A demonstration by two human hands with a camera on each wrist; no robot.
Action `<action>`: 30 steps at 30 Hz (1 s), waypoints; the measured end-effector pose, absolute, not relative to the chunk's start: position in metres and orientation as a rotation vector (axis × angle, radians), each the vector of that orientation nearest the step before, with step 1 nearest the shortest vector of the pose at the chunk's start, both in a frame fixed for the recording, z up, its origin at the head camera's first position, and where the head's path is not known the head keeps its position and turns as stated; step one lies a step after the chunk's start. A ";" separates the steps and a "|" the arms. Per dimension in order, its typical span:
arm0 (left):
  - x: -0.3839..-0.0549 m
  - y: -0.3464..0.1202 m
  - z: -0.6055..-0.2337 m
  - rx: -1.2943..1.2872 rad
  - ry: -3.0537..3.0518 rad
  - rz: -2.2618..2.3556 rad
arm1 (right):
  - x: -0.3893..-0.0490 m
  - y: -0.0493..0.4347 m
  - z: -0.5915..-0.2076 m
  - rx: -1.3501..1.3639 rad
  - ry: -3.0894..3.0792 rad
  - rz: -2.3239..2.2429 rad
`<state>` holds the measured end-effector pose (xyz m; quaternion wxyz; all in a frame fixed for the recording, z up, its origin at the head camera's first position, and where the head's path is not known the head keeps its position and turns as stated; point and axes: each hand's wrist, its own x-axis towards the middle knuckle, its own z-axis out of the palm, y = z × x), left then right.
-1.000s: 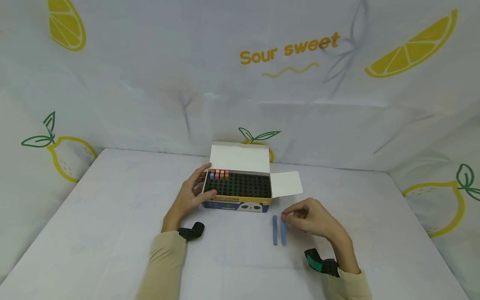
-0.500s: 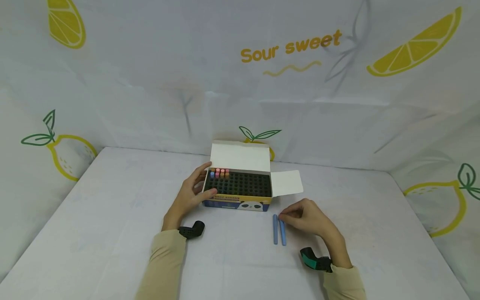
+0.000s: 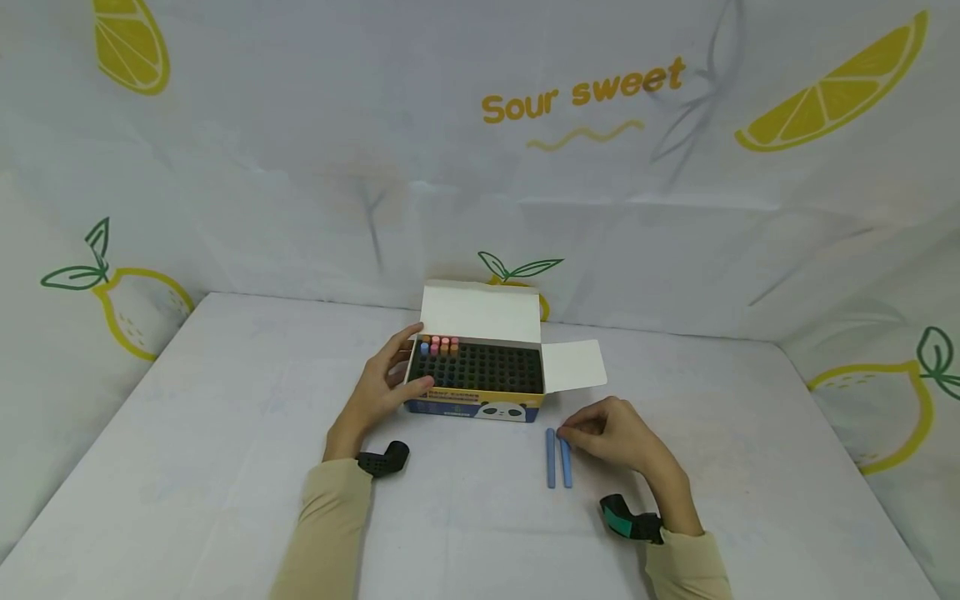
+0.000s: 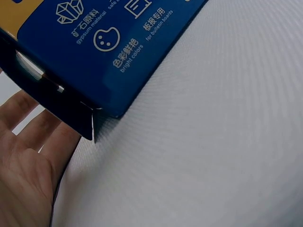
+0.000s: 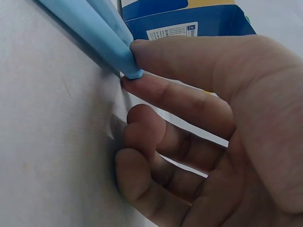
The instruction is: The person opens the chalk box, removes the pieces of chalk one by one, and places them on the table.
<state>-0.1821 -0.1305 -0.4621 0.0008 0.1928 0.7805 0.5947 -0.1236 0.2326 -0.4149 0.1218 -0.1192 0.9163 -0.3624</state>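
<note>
An open chalk box (image 3: 457, 408), blue and yellow with a panda face, stands on the white-covered table. Its black insert (image 3: 498, 371) is full of holes. Several coloured chalks (image 3: 444, 346) stand in its far left corner. My left hand (image 3: 369, 396) holds the box's left end, thumb on the front edge and fingers toward the back. Right of the box's front, two blue chalk sticks lie side by side. My right hand (image 3: 626, 433) pinches the far end of the right blue chalk (image 5: 94, 35) between thumb and index finger. The left blue chalk (image 3: 551, 458) lies close beside it, untouched.
The box's white lid (image 3: 480, 312) stands up at the back, and a side flap (image 3: 573, 367) sticks out right. A cloth wall with printed lemons rises behind the table. Each wrist wears a black camera mount (image 3: 386, 459).
My right hand has shifted slightly left, and the chalk's far end moved with it toward the other blue stick. My left hand has stayed on the box.
</note>
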 end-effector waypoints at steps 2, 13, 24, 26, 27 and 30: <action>-0.182 -0.130 -0.462 0.607 2.447 1.870 | -0.124 0.232 -0.415 -0.348 2.679 -1.059; -0.182 -0.129 -0.459 0.608 2.442 1.876 | -0.123 0.231 -0.414 -0.356 2.701 -1.057; -0.182 -0.130 -0.459 0.613 2.441 1.879 | -0.121 0.229 -0.404 -0.388 2.788 -0.980; -0.182 -0.130 -0.460 0.608 2.442 1.880 | -0.120 0.227 -0.402 -0.402 2.799 -0.979; -0.182 -0.130 -0.460 0.606 2.440 1.882 | -0.120 0.227 -0.401 -0.407 2.803 -0.986; -0.183 -0.130 -0.462 0.597 2.435 1.883 | -0.118 0.224 -0.398 -0.433 2.805 -1.019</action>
